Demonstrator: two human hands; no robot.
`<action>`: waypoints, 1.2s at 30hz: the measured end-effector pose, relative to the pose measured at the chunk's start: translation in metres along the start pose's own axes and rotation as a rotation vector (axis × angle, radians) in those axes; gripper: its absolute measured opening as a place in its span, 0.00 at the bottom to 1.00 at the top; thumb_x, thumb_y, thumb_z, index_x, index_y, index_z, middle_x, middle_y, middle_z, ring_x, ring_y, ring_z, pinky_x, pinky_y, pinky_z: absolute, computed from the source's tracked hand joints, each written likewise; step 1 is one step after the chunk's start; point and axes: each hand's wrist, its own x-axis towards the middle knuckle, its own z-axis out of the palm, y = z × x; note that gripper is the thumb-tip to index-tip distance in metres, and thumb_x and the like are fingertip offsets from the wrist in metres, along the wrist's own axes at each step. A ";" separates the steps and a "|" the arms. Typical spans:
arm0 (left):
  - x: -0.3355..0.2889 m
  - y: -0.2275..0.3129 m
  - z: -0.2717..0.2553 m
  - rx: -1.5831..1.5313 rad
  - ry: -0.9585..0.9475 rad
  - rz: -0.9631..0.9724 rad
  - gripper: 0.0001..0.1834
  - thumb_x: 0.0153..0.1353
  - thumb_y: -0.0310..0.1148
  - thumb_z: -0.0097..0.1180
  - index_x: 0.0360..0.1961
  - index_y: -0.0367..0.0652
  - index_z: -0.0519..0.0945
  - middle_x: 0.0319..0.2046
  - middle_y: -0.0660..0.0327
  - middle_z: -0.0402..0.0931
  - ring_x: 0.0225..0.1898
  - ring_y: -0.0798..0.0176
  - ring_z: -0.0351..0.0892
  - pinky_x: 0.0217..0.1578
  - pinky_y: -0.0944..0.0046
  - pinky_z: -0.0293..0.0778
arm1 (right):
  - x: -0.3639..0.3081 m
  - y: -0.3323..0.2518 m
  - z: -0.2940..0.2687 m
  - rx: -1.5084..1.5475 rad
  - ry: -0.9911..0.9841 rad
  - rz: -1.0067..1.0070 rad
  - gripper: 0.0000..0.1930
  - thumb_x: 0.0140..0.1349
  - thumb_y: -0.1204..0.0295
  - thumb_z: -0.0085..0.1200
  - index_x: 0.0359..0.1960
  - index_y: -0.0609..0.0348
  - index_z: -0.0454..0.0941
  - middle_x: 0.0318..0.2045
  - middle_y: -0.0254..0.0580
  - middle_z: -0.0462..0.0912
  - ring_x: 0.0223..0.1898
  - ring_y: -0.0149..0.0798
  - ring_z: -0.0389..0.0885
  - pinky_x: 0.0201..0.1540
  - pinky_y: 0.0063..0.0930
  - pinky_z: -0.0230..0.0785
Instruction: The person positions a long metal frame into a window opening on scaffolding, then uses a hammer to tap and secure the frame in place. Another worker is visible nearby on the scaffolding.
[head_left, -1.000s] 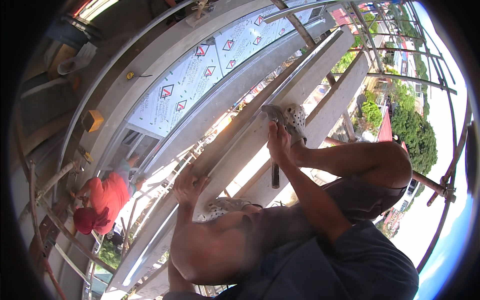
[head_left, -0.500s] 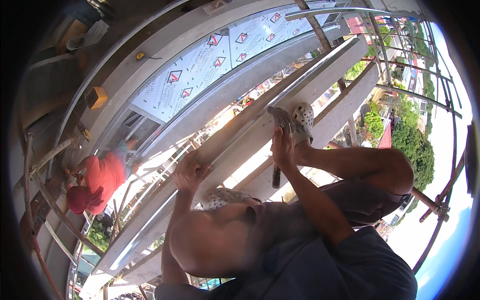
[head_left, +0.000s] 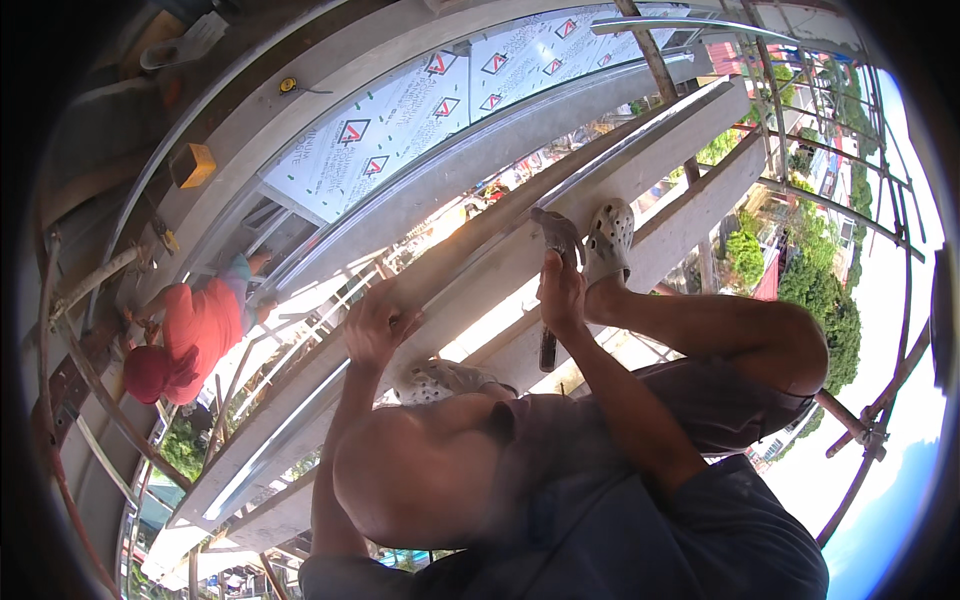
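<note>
Two bent knees (head_left: 400, 470) nearest the camera. Right hand (head_left: 563, 300): grip clamped round a hammer (head_left: 558, 235), high on the handle, butt sticking out below. Hammer head is over the pale plank (head_left: 470, 290), just beside the right shoe (head_left: 609, 238); can't tell if it touches wood. Left hand (head_left: 372, 325) is at the edge of the long metal strip (head_left: 650, 128) and plank; fingers curled, can't tell if that grip is pinching anything.

To do it well, I'd shift that foot clear of the hammer, keep the high hold for short light taps, slide toward the butt for harder ones. Face square, left fingers out of the strike line, weight steady over the planks.

Vs a second ago: view has swung, so planks and the film-covered panel (head_left: 400, 130) sit further right in view, co-worker (head_left: 205, 325) further left. Hammer hold about the same; slightly more gap from head to shoe. Left hand still at the same edge. Far off: trees (head_left: 820, 300), past the scaffold poles (head_left: 897, 390).
</note>
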 end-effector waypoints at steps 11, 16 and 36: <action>-0.002 -0.006 0.014 0.015 0.031 0.108 0.30 0.47 0.43 0.83 0.50 0.43 0.86 0.50 0.57 0.87 0.43 0.50 0.89 0.42 0.53 0.85 | -0.001 -0.020 0.000 -0.057 -0.121 -0.132 0.27 0.82 0.54 0.39 0.78 0.47 0.60 0.42 0.58 0.86 0.40 0.60 0.88 0.45 0.50 0.78; -0.004 0.002 0.004 -0.048 -0.027 -0.017 0.29 0.46 0.43 0.83 0.49 0.44 0.87 0.50 0.57 0.86 0.43 0.50 0.89 0.42 0.52 0.85 | 0.001 -0.023 0.002 -0.095 -0.165 -0.133 0.23 0.80 0.63 0.36 0.70 0.57 0.67 0.62 0.52 0.77 0.42 0.49 0.86 0.41 0.40 0.78; -0.009 -0.009 0.012 -0.026 0.032 -0.002 0.31 0.47 0.45 0.82 0.51 0.45 0.85 0.45 0.63 0.86 0.27 0.58 0.84 0.29 0.56 0.80 | -0.008 -0.024 -0.009 -0.219 -0.362 -0.048 0.26 0.81 0.59 0.35 0.74 0.56 0.66 0.72 0.56 0.70 0.53 0.52 0.86 0.57 0.42 0.76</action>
